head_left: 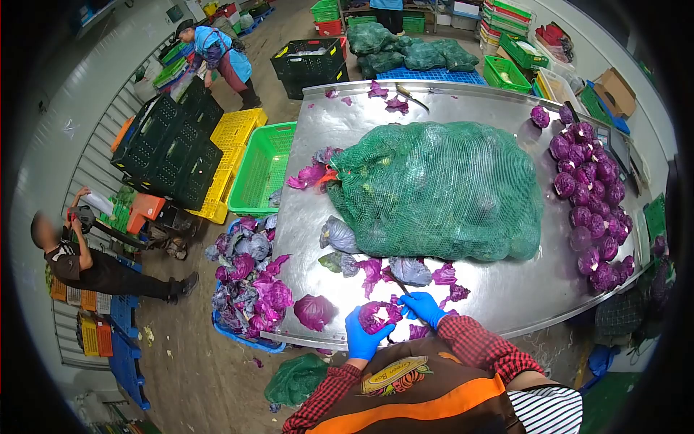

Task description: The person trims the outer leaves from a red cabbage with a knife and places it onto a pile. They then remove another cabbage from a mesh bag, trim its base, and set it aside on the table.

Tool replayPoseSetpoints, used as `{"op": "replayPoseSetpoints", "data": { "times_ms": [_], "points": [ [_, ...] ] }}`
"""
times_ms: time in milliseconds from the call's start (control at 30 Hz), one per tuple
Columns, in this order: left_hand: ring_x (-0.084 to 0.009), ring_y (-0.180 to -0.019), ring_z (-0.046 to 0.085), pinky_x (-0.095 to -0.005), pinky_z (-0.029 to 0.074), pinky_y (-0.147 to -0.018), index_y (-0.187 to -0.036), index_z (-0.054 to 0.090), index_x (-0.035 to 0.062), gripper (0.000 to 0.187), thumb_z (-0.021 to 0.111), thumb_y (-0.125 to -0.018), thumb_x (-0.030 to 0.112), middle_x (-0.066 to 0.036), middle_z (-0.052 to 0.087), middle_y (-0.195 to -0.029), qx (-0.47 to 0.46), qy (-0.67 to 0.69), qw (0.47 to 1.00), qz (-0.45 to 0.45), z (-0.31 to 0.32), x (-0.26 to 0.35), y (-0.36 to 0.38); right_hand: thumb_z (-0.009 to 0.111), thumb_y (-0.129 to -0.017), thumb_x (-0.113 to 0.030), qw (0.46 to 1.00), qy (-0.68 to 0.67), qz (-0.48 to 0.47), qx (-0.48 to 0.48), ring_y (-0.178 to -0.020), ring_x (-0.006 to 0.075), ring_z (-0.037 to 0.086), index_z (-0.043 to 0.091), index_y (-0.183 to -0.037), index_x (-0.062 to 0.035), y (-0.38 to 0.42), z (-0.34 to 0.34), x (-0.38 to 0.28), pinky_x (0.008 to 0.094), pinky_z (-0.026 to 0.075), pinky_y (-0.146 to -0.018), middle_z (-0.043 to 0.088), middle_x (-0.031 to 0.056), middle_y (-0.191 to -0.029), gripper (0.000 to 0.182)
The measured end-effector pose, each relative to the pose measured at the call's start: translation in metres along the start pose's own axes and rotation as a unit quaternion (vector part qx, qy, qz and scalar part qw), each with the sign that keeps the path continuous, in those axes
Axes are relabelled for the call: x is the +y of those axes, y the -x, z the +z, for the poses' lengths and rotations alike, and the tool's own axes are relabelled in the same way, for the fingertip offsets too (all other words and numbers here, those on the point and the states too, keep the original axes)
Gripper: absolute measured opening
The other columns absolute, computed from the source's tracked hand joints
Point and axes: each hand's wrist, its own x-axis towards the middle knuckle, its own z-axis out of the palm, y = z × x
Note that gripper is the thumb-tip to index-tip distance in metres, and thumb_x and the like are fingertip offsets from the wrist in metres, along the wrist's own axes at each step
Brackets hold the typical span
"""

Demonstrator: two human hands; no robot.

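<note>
Cupped on a cabbage (379, 317) by the near edge of the table (520, 296), the left hand (363, 338) steadies apparent trimming; the right hand (424, 307), seemingly clasping a knife (400, 288), next needs controlled strokes.

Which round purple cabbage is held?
The round purple cabbage in the blue-gloved left hand; the other purple cabbages on the metal table lie unheld.

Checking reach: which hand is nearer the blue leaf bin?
Left. The left hand, cupping a cabbage, is right of the bin; the right hand is farther right, beyond that cabbage.
</note>
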Motion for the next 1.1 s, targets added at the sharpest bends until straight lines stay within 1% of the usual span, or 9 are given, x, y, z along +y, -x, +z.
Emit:
{"op": "replayPoseSetpoints", "data": {
  "times_ms": [267,333,500,667,767,833,967,1067,1100],
  "points": [
    [-0.0299,-0.111,0.05,-0.0404,0.043,-0.096,-0.131,0.038,-0.004,0.099,0.089,-0.059,0.039,-0.018,0.045,-0.121,0.01,0.027,1.0,-0.006,-0.001,0.003,0.0,0.059,-0.093,-0.032,1.0,0.003,0.001,-0.002,-0.054,0.0109,0.059,0.068,-0.097,-0.0033,0.003,0.0,-0.003,0.0233,0.048,-0.05,0.067,0.0067,-0.072,0.031],
    [-0.0297,-0.11,0.051,-0.04,0.043,-0.096,-0.129,0.04,-0.0035,0.096,0.089,-0.059,0.039,-0.018,0.045,-0.12,-0.01,-0.005,1.0,0.009,-0.004,0.005,-0.002,0.058,-0.094,-0.03,1.0,0.001,0.001,-0.009,-0.054,0.0109,0.059,0.068,-0.097,-0.0026,0.001,0.0,-0.002,0.0233,0.048,-0.051,0.067,0.0067,-0.072,0.03],
    [-0.0285,-0.111,0.051,-0.0395,0.044,-0.096,-0.127,0.042,-0.0032,0.093,0.09,-0.058,0.037,-0.017,0.046,-0.118,0.016,-0.023,0.999,0.022,-0.001,-0.003,-0.001,0.057,-0.094,-0.026,1.0,-0.016,-0.009,-0.011,-0.056,0.0118,0.06,0.067,-0.095,-0.0003,0.0,-0.001,0.0,0.0238,0.049,-0.052,0.067,0.0086,-0.073,0.028],
    [-0.028,-0.11,0.051,-0.0391,0.045,-0.095,-0.127,0.042,-0.0032,0.092,0.09,-0.059,0.035,-0.016,0.046,-0.118,0.019,-0.001,0.999,0.028,-0.002,0.0,-0.001,0.058,-0.093,-0.027,1.0,-0.026,-0.006,-0.014,-0.056,0.0119,0.06,0.068,-0.096,-0.0004,-0.001,-0.001,0.001,0.0238,0.049,-0.052,0.067,0.0083,-0.074,0.028],
    [-0.0275,-0.109,0.052,-0.0385,0.045,-0.095,-0.127,0.042,-0.0028,0.091,0.09,-0.059,0.035,-0.016,0.046,-0.118,-0.015,0.017,1.0,0.012,-0.006,0.01,-0.002,0.058,-0.093,-0.027,0.999,-0.035,-0.01,-0.009,-0.055,0.012,0.06,0.068,-0.096,-0.0004,0.001,-0.001,0.0,0.0238,0.05,-0.052,0.067,0.0082,-0.074,0.029],
    [-0.0273,-0.108,0.052,-0.0386,0.046,-0.094,-0.126,0.043,-0.002,0.089,0.09,-0.059,0.034,-0.016,0.047,-0.117,0.003,0.015,1.0,0.02,-0.005,0.011,-0.001,0.058,-0.093,-0.027,1.0,-0.021,-0.005,-0.006,-0.055,0.012,0.06,0.068,-0.096,-0.0004,0.001,-0.001,-0.001,0.0239,0.05,-0.052,0.067,0.0082,-0.074,0.029],
    [-0.0272,-0.107,0.053,-0.0386,0.046,-0.092,-0.125,0.043,-0.0014,0.088,0.09,-0.06,0.034,-0.016,0.047,-0.117,-0.018,0.0,1.0,0.026,-0.006,0.01,-0.002,0.058,-0.093,-0.027,1.0,-0.023,-0.007,-0.006,-0.055,0.0119,0.06,0.068,-0.096,-0.0005,0.001,-0.001,0.0,0.024,0.05,-0.053,0.067,0.0083,-0.074,0.029],
    [-0.0272,-0.106,0.053,-0.0394,0.045,-0.092,-0.124,0.044,-0.0008,0.087,0.09,-0.059,0.035,-0.016,0.047,-0.117,0.009,-0.009,0.999,0.035,-0.002,0.004,-0.002,0.058,-0.093,-0.027,1.0,-0.011,-0.008,-0.005,-0.056,0.012,0.06,0.068,-0.096,-0.0008,0.0,-0.001,0.0,0.0241,0.05,-0.053,0.067,0.0083,-0.074,0.029],
    [-0.0289,-0.102,0.055,-0.0402,0.046,-0.089,-0.117,0.051,0.0008,0.078,0.089,-0.058,0.035,-0.015,0.053,-0.11,0.031,0.013,0.998,0.043,-0.003,0.009,-0.002,0.057,-0.093,-0.028,1.0,-0.01,-0.005,-0.005,-0.056,0.0119,0.06,0.068,-0.096,-0.0009,-0.001,-0.001,0.001,0.0241,0.05,-0.053,0.067,0.0081,-0.074,0.029]
  ]
}}
